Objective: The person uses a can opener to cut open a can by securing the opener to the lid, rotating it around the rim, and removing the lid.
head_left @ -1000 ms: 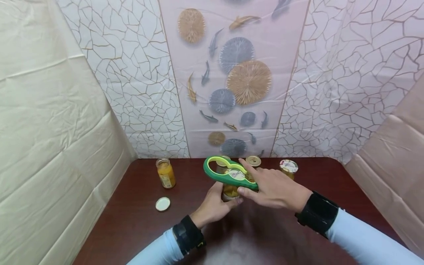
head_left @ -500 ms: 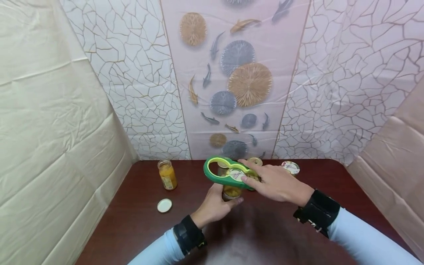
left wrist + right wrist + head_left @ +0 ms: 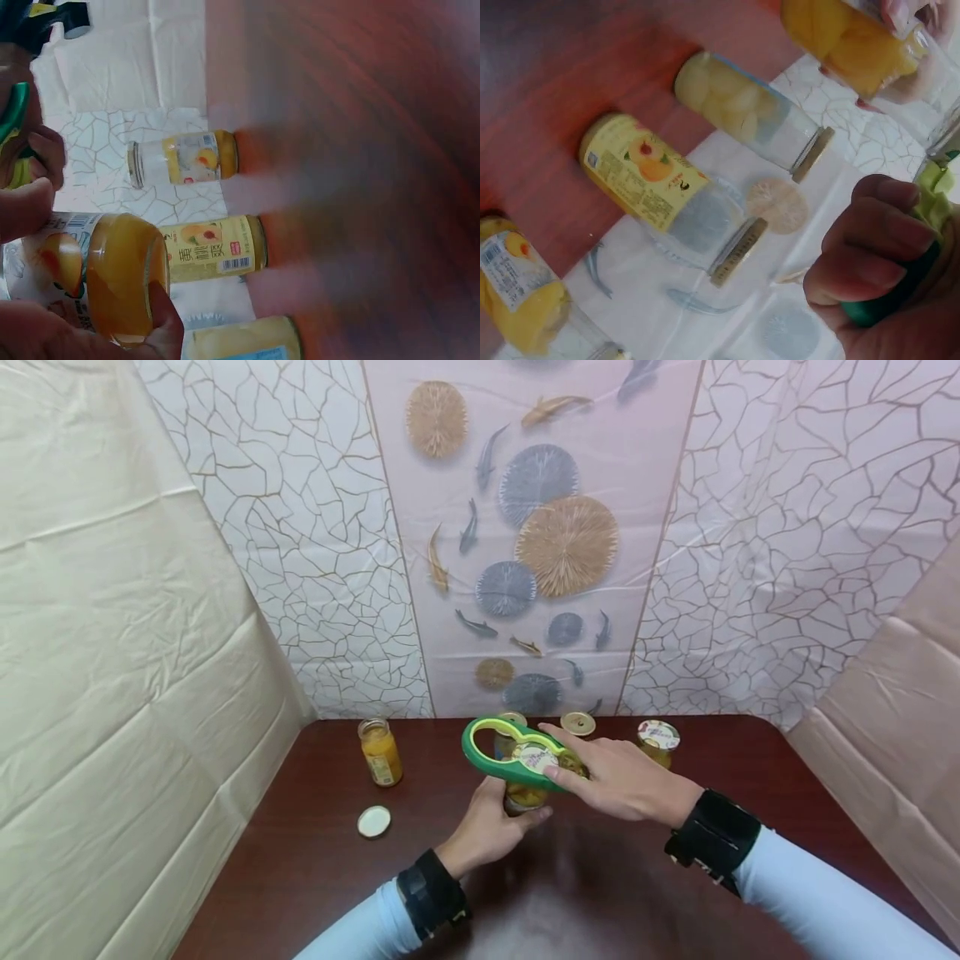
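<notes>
In the head view, my left hand [image 3: 487,828] grips the body of a glass jar of yellow fruit [image 3: 525,797] from the left. A green jar opener [image 3: 491,766] with a lime scalloped inner edge lies over that jar's white printed lid [image 3: 537,757]. My right hand [image 3: 628,778] holds the opener's right end, thumb on top. The right wrist view has its fingers curled round the green opener [image 3: 892,296]. Fingers wrap the peach-labelled jar [image 3: 124,270] in the left wrist view. The opener partly hides the jar's top.
An uncapped jar of orange fruit [image 3: 380,758] stands at the left, a loose lid [image 3: 373,821] nearer me. Behind my hands are two gold-lidded jars, one yellow-labelled [image 3: 641,169], one with pale fruit [image 3: 731,101]. Another jar [image 3: 658,739] stands at the right. Cloth walls [image 3: 337,527] surround the table.
My right thumb has shifted from the opener's front edge onto its top, and the right hand sits slightly closer round it. The opener and jar stay almost in place; my left hand keeps its grip.
</notes>
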Tool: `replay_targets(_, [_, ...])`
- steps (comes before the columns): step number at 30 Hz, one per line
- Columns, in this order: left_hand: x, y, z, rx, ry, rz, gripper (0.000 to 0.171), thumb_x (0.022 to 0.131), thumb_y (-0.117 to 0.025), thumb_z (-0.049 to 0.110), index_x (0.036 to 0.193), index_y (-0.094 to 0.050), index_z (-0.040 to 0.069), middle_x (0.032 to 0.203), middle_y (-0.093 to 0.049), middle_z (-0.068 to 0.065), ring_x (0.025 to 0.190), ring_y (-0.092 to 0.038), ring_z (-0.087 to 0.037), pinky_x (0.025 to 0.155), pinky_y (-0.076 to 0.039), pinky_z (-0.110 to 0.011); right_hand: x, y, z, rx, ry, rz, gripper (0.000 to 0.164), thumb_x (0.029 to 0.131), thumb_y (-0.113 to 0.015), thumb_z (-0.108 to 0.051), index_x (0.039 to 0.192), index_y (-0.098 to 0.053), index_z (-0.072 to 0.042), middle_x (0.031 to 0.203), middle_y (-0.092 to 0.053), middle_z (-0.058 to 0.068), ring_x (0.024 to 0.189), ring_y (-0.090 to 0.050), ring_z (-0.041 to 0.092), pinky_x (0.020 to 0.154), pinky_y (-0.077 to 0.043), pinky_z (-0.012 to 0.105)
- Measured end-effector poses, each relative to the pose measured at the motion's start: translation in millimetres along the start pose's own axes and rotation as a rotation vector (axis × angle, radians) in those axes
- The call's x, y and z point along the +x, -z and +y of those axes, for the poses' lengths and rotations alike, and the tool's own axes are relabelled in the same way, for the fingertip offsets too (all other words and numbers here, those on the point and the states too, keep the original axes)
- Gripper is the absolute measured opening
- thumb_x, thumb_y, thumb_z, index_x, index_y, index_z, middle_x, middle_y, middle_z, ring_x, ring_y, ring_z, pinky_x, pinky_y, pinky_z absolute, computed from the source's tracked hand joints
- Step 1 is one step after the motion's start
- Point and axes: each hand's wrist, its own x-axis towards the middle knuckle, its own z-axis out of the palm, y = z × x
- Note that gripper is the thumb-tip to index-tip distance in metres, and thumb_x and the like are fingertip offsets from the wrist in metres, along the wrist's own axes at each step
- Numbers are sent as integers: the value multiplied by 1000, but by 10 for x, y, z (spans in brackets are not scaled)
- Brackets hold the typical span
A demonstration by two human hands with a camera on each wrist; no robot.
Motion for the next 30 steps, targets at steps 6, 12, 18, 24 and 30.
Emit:
replay_targets(6, [8,28,26,-8,4,-33,71,97,-82,33,157,-45,27,150,-59,-4,133,-62,-20,110,-55,-45,-3,-23,4,5,-2,-15,75,107,-42,-71,169,-32,-31,102,-71,-4,88,-63,11,76,-49,35])
replay_targets(12, [-1,3,-6,-8,35,-44,69,95,-83,34,155,-48,26,149,-60,-3,134,-62,-20,112,-53,-46,-9,-93,-3,-4,-7,-49,82,105,-45,-73,170,-29,-26,84,-65,-6,78,-62,10,69,-48,33])
replay_targets(18, [33,-58,-92,-22,11,-23,69,92,-86,42,151,-54,28,148,-64,1,137,-61,-17,115,-51,-42,-25,-171,-10,-37,-14,-24,105,86,-62,-86,168,-33,-28,89,-69,-4,73,-57,9,64,-43,30])
replay_targets(24, [44,-27,-86,-32,-32,50,73,88,-90,36,150,-56,22,145,-65,-2,134,-62,-18,113,-52,-39,2,-159,-51,-63,52,42,103,84,-62,-88,164,-40,-27,89,-69,-9,72,-56,5,63,-41,26])
replay_targets(30, [31,52,-45,-84,-20,-19,72,88,-89,29,150,-54,25,143,-64,1,127,-63,-13,105,-54,-33,21,-105,-21,-16,101,34,100,85,-67,-85,161,-45,-24,105,-73,-10,84,-63,3,71,-48,26])
